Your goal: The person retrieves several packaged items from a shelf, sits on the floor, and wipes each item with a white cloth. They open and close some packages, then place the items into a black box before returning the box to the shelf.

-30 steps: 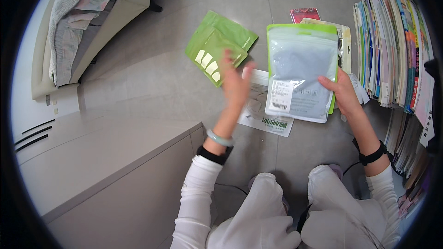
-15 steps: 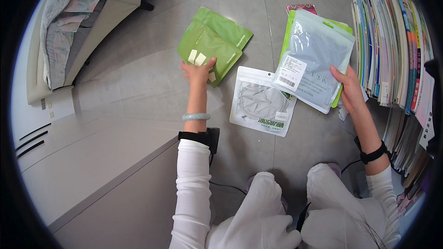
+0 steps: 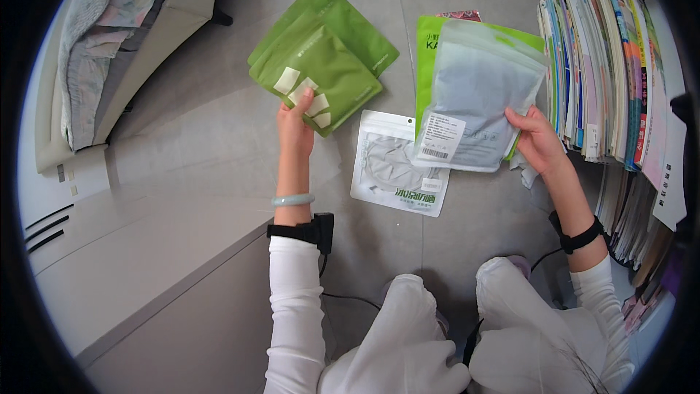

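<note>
My left hand (image 3: 297, 122) grips the near edge of two overlapping green pouches (image 3: 332, 62), thumb on top beside several pale sticker patches. On the right, my right hand (image 3: 538, 138) pinches the side of a translucent pale-blue plastic bag (image 3: 483, 76) with a white barcode label. A bright green packet (image 3: 429, 66) lies behind that bag; whether my fingers hold it as well I cannot tell. Between my hands a white zip pouch (image 3: 401, 164) with a clear window lies flat on the floor, grey fabric showing inside. The pale-blue bag overlaps its upper right corner.
Rows of upright books and magazines (image 3: 594, 73) line the right side. A small red patterned item (image 3: 461, 15) peeks out behind the bags. To the left are a pale cabinet (image 3: 160, 248) and an upholstered bed frame (image 3: 175, 29). A cable (image 3: 350, 296) runs near my feet.
The green pouches have come up closer, looking larger and shifted left. My right hand has turned the pale-blue bag more upright, and more of the bright green packet shows on its left.
</note>
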{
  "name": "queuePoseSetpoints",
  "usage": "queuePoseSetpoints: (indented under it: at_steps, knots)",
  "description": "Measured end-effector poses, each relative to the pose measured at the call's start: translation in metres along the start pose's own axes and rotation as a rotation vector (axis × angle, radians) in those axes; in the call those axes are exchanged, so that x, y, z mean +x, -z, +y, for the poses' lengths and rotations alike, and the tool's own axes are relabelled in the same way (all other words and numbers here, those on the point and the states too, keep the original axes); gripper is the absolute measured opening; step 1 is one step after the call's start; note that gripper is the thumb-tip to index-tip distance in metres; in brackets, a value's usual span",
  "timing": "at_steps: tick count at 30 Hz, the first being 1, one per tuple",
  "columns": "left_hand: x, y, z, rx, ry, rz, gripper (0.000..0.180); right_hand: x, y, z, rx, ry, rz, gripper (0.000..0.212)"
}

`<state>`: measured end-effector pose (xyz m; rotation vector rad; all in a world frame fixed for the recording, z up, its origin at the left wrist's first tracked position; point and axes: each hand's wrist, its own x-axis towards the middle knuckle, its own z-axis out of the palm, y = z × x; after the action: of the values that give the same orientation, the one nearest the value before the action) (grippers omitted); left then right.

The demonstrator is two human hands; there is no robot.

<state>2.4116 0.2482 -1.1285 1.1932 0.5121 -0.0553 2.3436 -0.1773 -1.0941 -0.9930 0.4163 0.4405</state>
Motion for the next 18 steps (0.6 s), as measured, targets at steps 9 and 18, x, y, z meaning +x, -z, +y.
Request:
queuePoseSetpoints:
  at_steps: [9,18]
  knots:
    - [-0.062,-0.016,0.012,-0.054,0.199,-0.533,0.04,-0.007,-0.003,-0.036,-0.072,0.09,0.022,0.043]
    - [-0.111,-0.056,-0.003,-0.047,0.347,-0.596,0.044,-0.028,-0.034,-0.021,-0.189,0.148,-0.014,0.05]
